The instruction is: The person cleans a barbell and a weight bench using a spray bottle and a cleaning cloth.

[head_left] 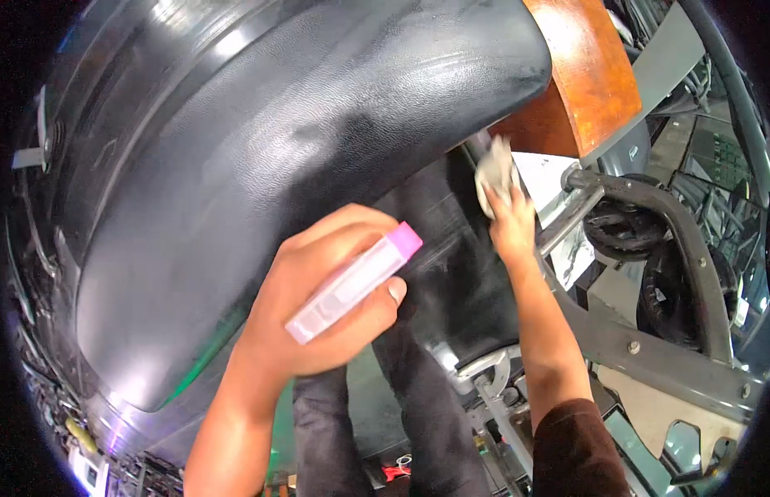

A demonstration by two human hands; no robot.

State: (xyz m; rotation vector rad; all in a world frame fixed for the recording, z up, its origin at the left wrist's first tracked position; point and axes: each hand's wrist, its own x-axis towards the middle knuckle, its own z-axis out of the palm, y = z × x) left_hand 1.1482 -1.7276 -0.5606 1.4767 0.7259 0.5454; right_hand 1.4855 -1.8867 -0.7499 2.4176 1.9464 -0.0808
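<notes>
My left hand [335, 290] is wrapped round a slim, box-shaped whitish plastic container [348, 290] with a pink end. It is in front of a long black padded leather seat [319, 141]. Farther right, my right hand [512, 219] grips a crumpled pale cloth [496, 174]. The cloth lies by the seat's right-hand underside, near a dark panel [451, 248] with light smears. Part of the cloth is hidden by my fingers.
A glossy orange-brown wood-look panel [596, 74] stands beyond the seat's end. At right, a dark metal tube frame [650, 207] curves past black round parts [663, 290]. My legs [418, 414] are below. A red item [395, 472] lies on the floor.
</notes>
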